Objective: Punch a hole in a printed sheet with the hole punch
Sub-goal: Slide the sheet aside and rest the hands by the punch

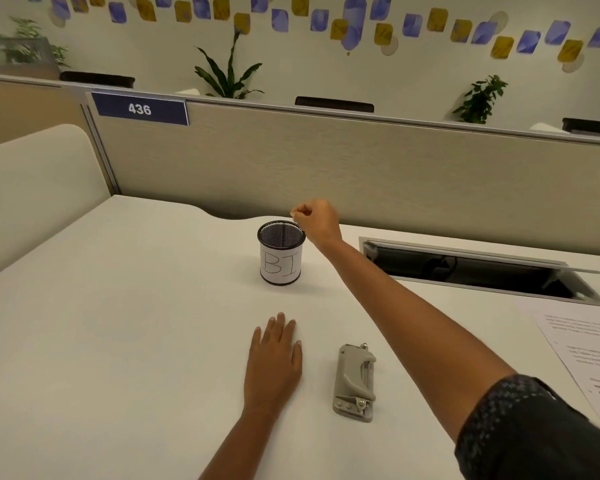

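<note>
The left hand lies flat on the white desk, palm down, fingers straight and close together, holding nothing. The punch, a grey metal one, rests on the desk just to the right of that hand, apart from it, its long side running roughly parallel to the fingers. No finger touches it.

The right hand is stretched far forward, well beyond the punch, over the back rim of the mesh cup. Its fingers are curled in, thumb and fingertips pinched together above the cup's rim; whether anything small sits in the pinch cannot be told. The cup stands upright, with a white paper label marked "BI" on its side.

The sheet, printed with lines of text, lies flat at the right edge of the desk, right of the outstretched right forearm and well apart from both hands. Beyond it, a cable hatch in the desk stands open.
</note>
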The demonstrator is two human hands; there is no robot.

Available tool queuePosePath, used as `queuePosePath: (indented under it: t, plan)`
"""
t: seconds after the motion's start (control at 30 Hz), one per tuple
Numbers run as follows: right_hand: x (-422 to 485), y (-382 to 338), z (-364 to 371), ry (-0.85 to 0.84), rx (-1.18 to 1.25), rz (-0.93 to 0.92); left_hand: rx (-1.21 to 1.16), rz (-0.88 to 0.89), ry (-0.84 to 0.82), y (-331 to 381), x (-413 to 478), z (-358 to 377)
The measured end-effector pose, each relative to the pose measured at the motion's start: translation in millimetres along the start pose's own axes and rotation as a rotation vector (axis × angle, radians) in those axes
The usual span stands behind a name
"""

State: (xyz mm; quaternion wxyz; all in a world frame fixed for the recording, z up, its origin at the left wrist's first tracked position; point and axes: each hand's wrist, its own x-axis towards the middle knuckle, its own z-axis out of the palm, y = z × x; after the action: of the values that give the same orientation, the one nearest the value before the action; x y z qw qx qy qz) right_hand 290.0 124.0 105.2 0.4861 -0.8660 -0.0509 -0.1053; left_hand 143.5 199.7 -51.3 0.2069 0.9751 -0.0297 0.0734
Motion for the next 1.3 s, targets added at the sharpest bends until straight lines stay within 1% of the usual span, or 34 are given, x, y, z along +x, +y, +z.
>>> queuePosePath:
  t: [0.1, 0.2, 0.3, 0.47, 0.57, 0.63, 0.83, 1.0, 1.1, 1.17, 1.3]
  plan:
    - [9, 1, 6, -0.045, -0.084, -0.015, -0.001, -0.002, 0.008, -1, 1, 1]
    - [13, 3, 8, -0.044, -0.077, -0.027, 0.011, -0.007, 0.006, -2, 1, 3]
    - [10, 5, 6, -0.027, -0.025, -0.012, 0.001, -0.013, 0.007, -3, 2, 4]
    - [-10, 17, -6, 0.027, 0.138, 0.091, 0.001, -0.013, 0.006, -3, 2, 3]
    - [-36, 35, -25, 0.042, 0.227, 0.166, -0.014, -0.011, 0.003, -2, 1, 1]
    - [-60, 51, -45, 0.039, 0.245, 0.195, -0.013, -0.013, 0.004, -1, 0, -1]
    - [-143, 110, -105, 0.105, 0.103, 0.313, 0.044, -0.017, 0.002, 5, -7, -2]
    - [-200, 147, -145, 0.163, -0.031, 0.37, 0.059, -0.025, -0.013, 12, -16, -3]
    - [-223, 161, -158, 0.171, -0.143, 0.365, 0.062, -0.025, -0.018, 17, -22, -3]
    - [-234, 165, -161, 0.147, -0.182, 0.34, 0.067, -0.03, -0.013, 20, -27, -2]
    - [-247, 166, -161, 0.031, -0.315, 0.196, 0.07, -0.033, -0.012, 25, -36, -2]
